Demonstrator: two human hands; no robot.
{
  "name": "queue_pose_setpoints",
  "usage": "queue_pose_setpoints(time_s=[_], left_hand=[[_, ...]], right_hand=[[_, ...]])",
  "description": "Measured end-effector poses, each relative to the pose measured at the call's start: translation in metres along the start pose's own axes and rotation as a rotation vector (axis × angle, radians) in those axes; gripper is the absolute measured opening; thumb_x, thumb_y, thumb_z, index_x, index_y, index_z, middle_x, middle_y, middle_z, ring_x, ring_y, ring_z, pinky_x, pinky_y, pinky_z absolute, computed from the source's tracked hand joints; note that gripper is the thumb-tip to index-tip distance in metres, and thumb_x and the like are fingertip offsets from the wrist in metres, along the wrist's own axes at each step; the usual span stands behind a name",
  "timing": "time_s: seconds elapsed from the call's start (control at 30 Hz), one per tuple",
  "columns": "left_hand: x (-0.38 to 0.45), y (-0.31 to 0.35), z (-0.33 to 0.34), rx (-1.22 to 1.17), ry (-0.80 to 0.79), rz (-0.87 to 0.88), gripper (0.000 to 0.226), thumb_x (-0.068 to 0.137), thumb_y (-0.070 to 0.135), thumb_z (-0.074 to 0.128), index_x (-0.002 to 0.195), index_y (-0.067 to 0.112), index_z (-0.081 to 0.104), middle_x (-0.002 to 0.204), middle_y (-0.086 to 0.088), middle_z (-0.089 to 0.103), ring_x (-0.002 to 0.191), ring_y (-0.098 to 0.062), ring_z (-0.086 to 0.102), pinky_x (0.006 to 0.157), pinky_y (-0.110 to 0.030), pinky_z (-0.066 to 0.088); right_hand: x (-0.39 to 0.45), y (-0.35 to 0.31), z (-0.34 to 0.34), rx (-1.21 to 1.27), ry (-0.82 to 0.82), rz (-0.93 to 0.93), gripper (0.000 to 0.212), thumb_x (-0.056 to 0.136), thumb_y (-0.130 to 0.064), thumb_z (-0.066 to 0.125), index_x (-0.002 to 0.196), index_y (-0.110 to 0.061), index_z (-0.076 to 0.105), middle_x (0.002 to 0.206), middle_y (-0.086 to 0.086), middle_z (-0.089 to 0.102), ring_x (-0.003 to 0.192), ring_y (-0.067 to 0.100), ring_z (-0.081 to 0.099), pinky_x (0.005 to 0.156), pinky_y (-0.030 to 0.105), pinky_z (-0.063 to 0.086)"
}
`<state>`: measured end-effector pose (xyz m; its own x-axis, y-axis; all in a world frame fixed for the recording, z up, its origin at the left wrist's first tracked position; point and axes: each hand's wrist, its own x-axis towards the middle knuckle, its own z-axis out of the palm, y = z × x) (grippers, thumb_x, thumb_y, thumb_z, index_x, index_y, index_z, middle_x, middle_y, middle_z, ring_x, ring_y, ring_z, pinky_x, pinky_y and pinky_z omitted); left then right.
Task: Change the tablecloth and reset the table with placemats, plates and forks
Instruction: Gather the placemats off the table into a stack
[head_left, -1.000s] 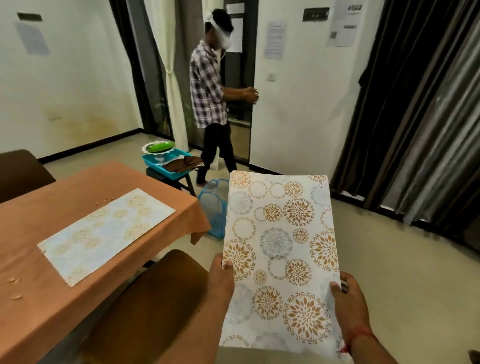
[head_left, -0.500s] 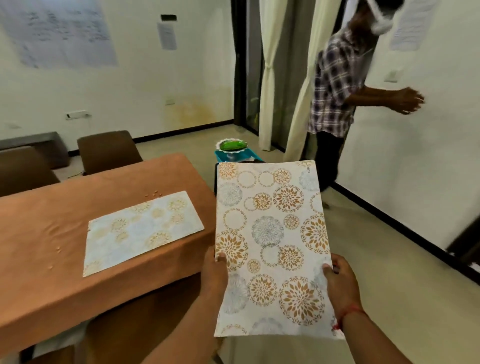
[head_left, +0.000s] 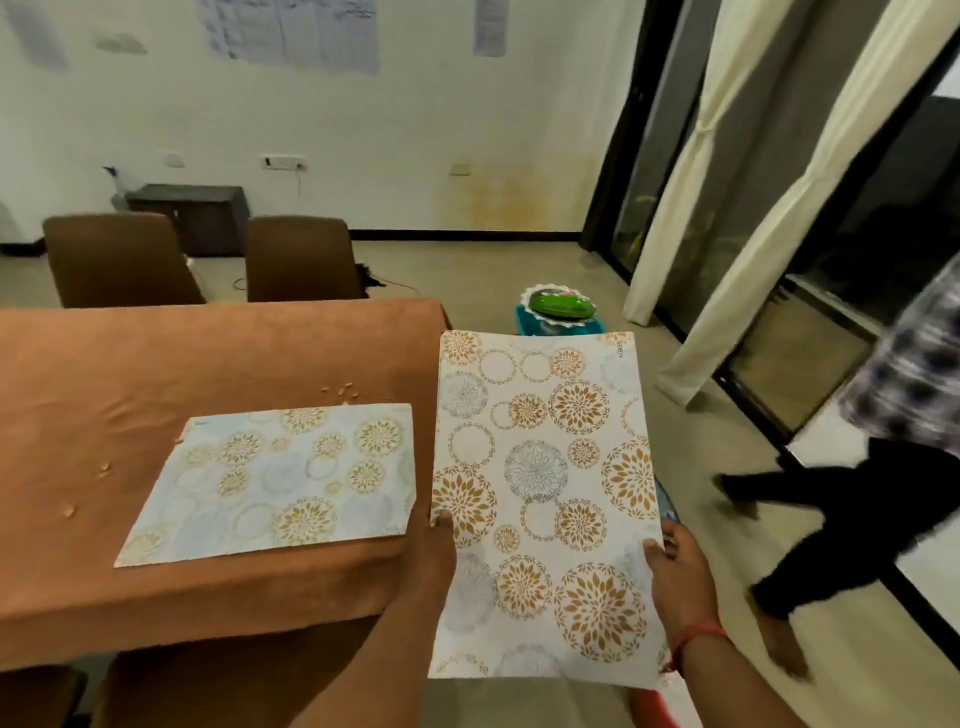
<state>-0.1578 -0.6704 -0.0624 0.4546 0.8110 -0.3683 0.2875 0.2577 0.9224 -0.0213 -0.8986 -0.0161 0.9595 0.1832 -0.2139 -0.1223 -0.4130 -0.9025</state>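
Left hand (head_left: 441, 540): thumb clamped on placemat (head_left: 545, 499), left edge.
Right hand (head_left: 675, 577): thumb clamped on right edge.
Advice: keep it flat; lay it on tablecloth (head_left: 208, 358), left of fingers.

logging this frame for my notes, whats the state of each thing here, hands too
held placemat: lifted off the table, gripped at both long edges
left hand: grip on the held placemat's left edge
right hand: grip on its right edge
second placemat: lying flat on the tablecloth, near the table's corner
orange tablecloth: spread on the table, wrinkled, crumbs on it
two brown chairs: upright at the far side
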Motion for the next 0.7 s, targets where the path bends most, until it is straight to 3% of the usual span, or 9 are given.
queue_pose_setpoints(time_s=[0.1,0.33,0.47,0.57,0.7], left_hand=[[0.034,0.015,-0.001,0.014,0.106,0.012,0.038,0.105,0.015,0.042,0.143,0.016,0.047,0.139,-0.005,0.056,0.124,-0.027,0.055,0.106,-0.042,0.045],[0.079,0.036,-0.034,0.007,0.49,-0.061,0.036,0.105,0.016,0.041,0.139,0.016,0.049,0.136,-0.008,0.058,0.119,-0.029,0.056,0.102,-0.043,0.048],[0.075,0.045,-0.048,-0.074,0.648,-0.103,0.031,0.106,0.015,0.04,0.134,0.018,0.052,0.13,-0.004,0.061,0.109,-0.024,0.059,0.094,-0.039,0.052],[0.061,0.044,-0.057,-0.141,0.765,-0.125,0.036,0.107,0.012,0.04,0.142,0.014,0.044,0.128,0.002,0.052,0.105,-0.017,0.05,0.084,-0.029,0.042],[0.063,0.026,-0.081,-0.245,0.844,-0.216,0.044,0.106,0.013,0.039,0.149,0.024,0.036,0.146,-0.002,0.046,0.116,-0.026,0.052,0.088,-0.036,0.047]], right_hand=[[0.052,-0.019,0.034,-0.013,-0.088,-0.037,0.017,0.099,-0.008,0.052,0.11,-0.02,0.059,0.105,0.009,0.067,0.095,0.028,0.062,0.087,0.043,0.052],[0.143,-0.068,0.143,-0.043,-0.488,-0.147,0.018,0.1,-0.007,0.051,0.113,-0.017,0.058,0.102,0.005,0.065,0.087,0.019,0.061,0.076,0.033,0.048],[0.169,-0.088,0.194,-0.111,-0.669,-0.188,0.017,0.099,-0.012,0.053,0.108,-0.025,0.06,0.107,0.004,0.069,0.095,0.024,0.064,0.089,0.049,0.054],[0.171,-0.098,0.23,-0.16,-0.77,-0.244,0.016,0.099,-0.013,0.052,0.108,-0.024,0.058,0.106,0.005,0.066,0.092,0.026,0.061,0.085,0.039,0.049],[0.164,-0.11,0.281,-0.236,-0.897,-0.331,0.021,0.1,-0.013,0.051,0.119,-0.016,0.06,0.106,0.004,0.063,0.094,0.024,0.057,0.081,0.032,0.041]])
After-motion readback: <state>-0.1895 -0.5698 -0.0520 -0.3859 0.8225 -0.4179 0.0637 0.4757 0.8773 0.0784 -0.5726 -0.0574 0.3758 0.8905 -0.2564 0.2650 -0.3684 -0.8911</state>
